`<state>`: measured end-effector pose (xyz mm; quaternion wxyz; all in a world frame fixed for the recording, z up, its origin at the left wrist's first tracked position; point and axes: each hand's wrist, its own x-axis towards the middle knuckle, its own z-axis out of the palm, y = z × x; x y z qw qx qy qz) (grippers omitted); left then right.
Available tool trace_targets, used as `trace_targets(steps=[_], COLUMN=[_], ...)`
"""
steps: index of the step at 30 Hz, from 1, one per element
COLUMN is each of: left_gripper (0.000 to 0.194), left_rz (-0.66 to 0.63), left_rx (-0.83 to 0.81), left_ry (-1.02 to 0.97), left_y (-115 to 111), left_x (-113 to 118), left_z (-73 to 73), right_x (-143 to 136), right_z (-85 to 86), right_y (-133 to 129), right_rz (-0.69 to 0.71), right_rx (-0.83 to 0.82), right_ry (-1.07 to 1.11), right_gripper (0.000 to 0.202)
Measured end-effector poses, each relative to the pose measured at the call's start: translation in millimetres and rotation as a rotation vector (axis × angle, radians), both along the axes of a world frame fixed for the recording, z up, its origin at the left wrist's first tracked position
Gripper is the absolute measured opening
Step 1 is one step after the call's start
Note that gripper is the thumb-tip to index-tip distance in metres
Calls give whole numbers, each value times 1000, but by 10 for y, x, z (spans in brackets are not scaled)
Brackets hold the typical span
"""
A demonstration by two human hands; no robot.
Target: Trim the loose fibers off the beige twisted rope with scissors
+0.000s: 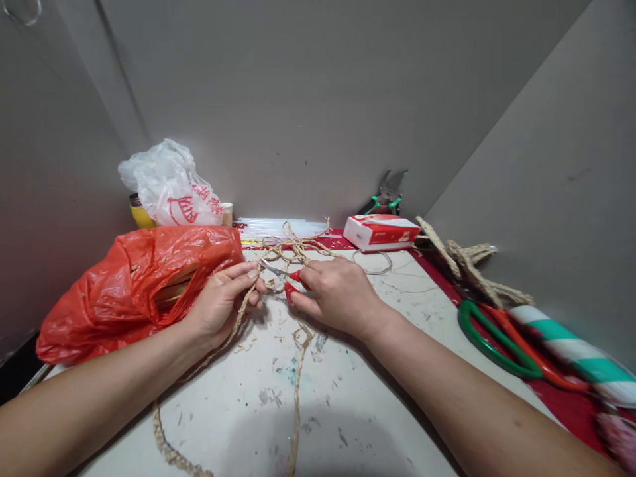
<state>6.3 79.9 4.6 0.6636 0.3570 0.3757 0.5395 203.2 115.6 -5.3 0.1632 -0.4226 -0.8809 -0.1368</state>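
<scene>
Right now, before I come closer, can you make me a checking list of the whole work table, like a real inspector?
Surface: pale table with specks, stains and small scraps.
Job's things: braided cord and red-handled scissors, blades near the cord.
Clutter: red bag, white bag, tissue box, pruning shears, striped roll.
Hands: left hand pinches the cord; right hand holds the scissors.
Cables: power cables, nothing seen; a thin grey loop lies near the tissue box, material unclear.
Surroundings: plain grey walls behind and at both sides.
</scene>
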Motion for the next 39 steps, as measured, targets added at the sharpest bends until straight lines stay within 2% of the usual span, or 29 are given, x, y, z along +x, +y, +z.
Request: trace_targets(steps=[17, 23, 31, 39], left_gripper=[24, 23, 28, 30], left_rz=[45, 96, 201, 237], left_rx=[19, 112, 89, 34], left_ry=[59, 130, 303, 261], left_y=[-3, 4, 45, 59], left_x=[7, 1, -34, -14], left_z=[3, -34, -100, -97], right_x=[9, 15, -110, -237], right_z=[0, -54, 0, 63], right_y=[20, 12, -111, -191], right_rz=[24, 82, -44, -92], right_rx=[-3, 34, 31, -81], right_ry=[2, 77, 9, -94], right_gripper=[29, 33, 32, 28])
